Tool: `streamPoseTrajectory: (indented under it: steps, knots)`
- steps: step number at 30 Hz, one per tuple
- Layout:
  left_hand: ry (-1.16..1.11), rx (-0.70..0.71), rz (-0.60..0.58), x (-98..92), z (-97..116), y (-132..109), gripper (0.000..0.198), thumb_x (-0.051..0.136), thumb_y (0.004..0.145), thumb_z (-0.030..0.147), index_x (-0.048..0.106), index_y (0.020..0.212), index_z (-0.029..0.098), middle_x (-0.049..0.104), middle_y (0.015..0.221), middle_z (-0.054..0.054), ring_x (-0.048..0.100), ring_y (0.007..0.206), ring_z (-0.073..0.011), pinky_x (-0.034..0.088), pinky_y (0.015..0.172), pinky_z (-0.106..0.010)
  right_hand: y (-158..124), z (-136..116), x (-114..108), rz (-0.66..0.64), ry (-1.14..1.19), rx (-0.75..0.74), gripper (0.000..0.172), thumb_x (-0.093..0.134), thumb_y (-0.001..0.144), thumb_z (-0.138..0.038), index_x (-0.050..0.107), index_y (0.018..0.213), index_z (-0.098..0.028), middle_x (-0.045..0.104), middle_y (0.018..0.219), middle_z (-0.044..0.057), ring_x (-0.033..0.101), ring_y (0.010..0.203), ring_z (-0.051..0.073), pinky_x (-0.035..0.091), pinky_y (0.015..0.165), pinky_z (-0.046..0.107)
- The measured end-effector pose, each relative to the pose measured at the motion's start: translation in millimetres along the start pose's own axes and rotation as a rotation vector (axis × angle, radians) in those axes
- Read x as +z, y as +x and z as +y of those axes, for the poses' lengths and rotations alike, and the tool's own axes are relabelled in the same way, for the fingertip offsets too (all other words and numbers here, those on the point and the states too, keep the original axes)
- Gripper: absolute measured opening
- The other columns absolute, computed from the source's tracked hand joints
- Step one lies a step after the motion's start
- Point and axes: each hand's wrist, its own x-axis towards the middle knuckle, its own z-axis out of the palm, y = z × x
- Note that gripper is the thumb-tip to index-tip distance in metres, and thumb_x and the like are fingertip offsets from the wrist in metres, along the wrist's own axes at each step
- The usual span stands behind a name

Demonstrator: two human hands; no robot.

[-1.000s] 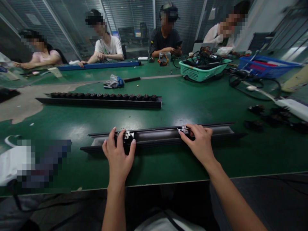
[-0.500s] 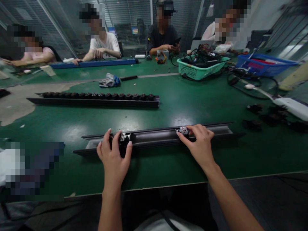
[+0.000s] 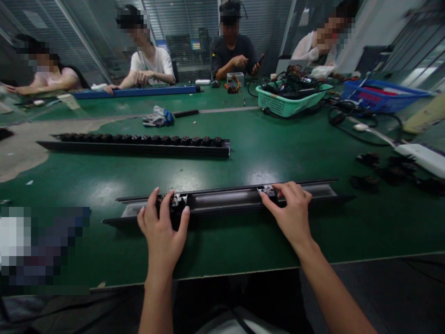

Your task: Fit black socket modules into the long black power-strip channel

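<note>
A long black channel rail lies across the green table in front of me. My left hand rests over its left part, fingers curled round a small black socket module with metal contacts set in the channel. My right hand pinches a second socket module in the rail further right. The rail's right end shows an empty grey trough.
A second black rail filled with several sockets lies behind. Loose black socket modules and a white power strip sit at right. A green basket of cables, a blue tray and grey gloves stand farther back. Several people sit across the table.
The view has drifted slightly, so the rail and my left hand sit a little further left. Both hands keep their hold on the modules. A person opposite raised their hands.
</note>
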Motion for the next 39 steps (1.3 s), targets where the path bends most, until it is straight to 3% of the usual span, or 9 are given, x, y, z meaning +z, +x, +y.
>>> streamPoseTrajectory:
  steps: [17,26,32,39]
  knots:
    - [0.009,-0.008,-0.006,0.0,-0.3,0.8,0.049,0.049,0.092,0.045,0.05,0.135,0.02,0.035,0.153,-0.016,0.033,0.141,-0.0308,0.019,0.116,-0.049,-0.3,4.7,2.8,0.098,-0.118,0.114,0.027,0.061,0.084,-0.041,0.063,0.095,-0.017,0.059,0.088,0.005,0.052,0.091,0.024,0.03,0.084,0.039]
    - [0.003,0.003,-0.009,-1.2,-1.9,0.0,0.048,0.048,0.093,0.044,0.049,0.135,0.021,0.034,0.153,-0.016,0.032,0.142,-0.0302,0.02,0.116,-0.05,10.5,30.0,-19.3,-0.134,-0.053,-0.109,0.036,0.06,0.086,-0.055,0.065,0.097,-0.02,0.061,0.09,0.003,0.055,0.089,0.022,0.031,0.083,0.037]
    - [-0.005,-0.004,-0.005,-1.2,-0.6,-0.4,0.049,0.049,0.092,0.044,0.05,0.135,0.02,0.034,0.154,-0.016,0.032,0.142,-0.0299,0.018,0.117,-0.049,3.4,32.6,-12.5,-0.008,-0.073,-0.082,0.036,0.057,0.088,-0.054,0.064,0.096,-0.02,0.06,0.084,0.003,0.055,0.087,0.021,0.031,0.084,0.037]
    - [-0.007,-0.016,-0.026,-2.3,1.1,0.8,0.05,0.048,0.093,0.045,0.049,0.136,0.02,0.033,0.154,-0.016,0.031,0.143,-0.0302,0.018,0.118,-0.05,1.4,34.4,-10.5,0.013,-0.061,-0.093,0.034,0.06,0.088,-0.051,0.065,0.099,-0.02,0.06,0.085,0.003,0.055,0.086,0.021,0.032,0.084,0.037]
